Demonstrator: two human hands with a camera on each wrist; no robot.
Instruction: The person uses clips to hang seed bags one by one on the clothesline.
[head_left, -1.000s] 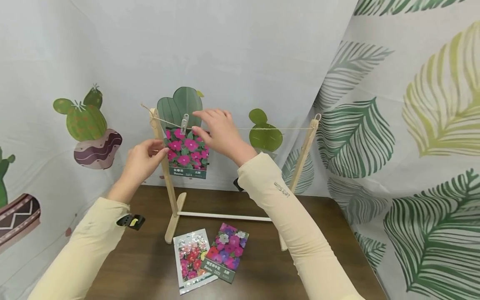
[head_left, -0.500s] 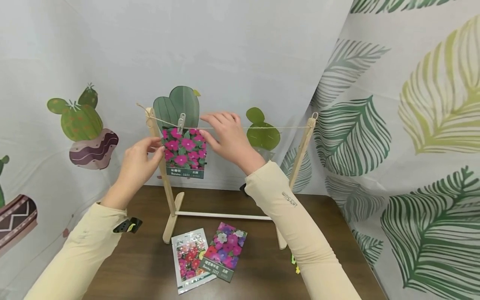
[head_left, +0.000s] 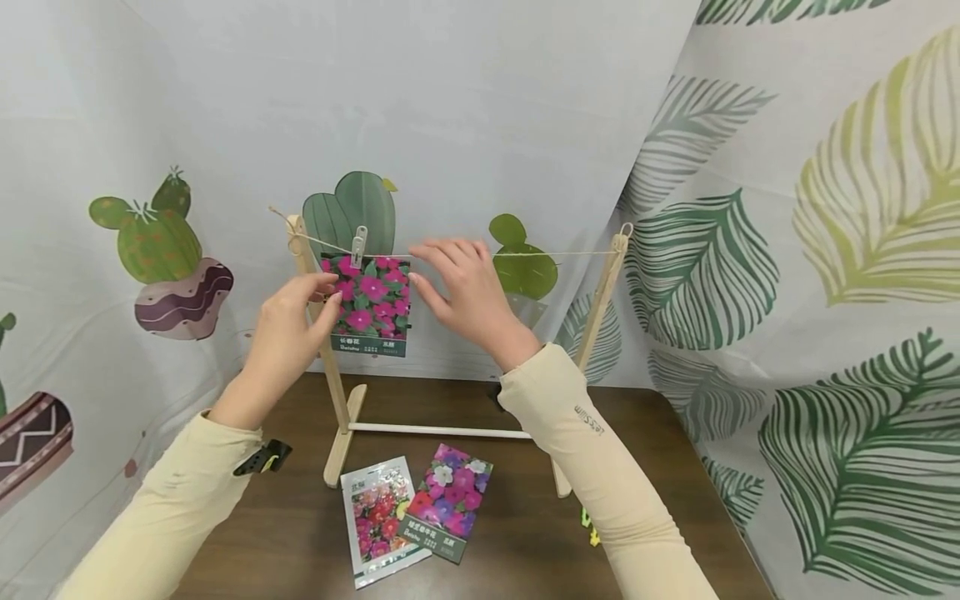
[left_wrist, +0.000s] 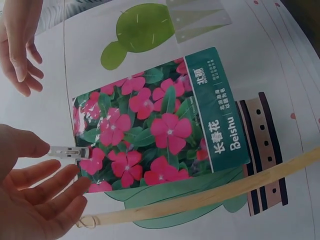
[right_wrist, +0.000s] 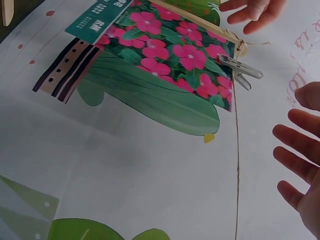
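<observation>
A seed packet [head_left: 372,312] with pink flowers hangs from the string [head_left: 442,253], held at its top edge by a pale clothespin [head_left: 358,247]. My left hand [head_left: 283,327] hovers by the packet's left edge, its fingers relaxed and holding nothing. In the right wrist view, the left-hand fingers [right_wrist: 257,11] stand apart from the packet. To the right of the packet is my right hand [head_left: 472,292], fingers spread loosely with nothing in them. The left wrist view shows the clip [left_wrist: 70,152] biting the packet's edge beside the string.
The string runs between two wooden posts [head_left: 604,304] joined by a white rod [head_left: 442,431]. On the brown table [head_left: 277,517] lie a white-bordered seed packet [head_left: 378,533] and a purple-flowered packet [head_left: 450,500] overlapping it. Small yellow-green items [head_left: 590,529] lie beside my right forearm.
My right hand has drawn back to the right from the hanging packet. My left hand has shifted slightly right across its left edge. Yellow-green items have come into view by the right sleeve.
</observation>
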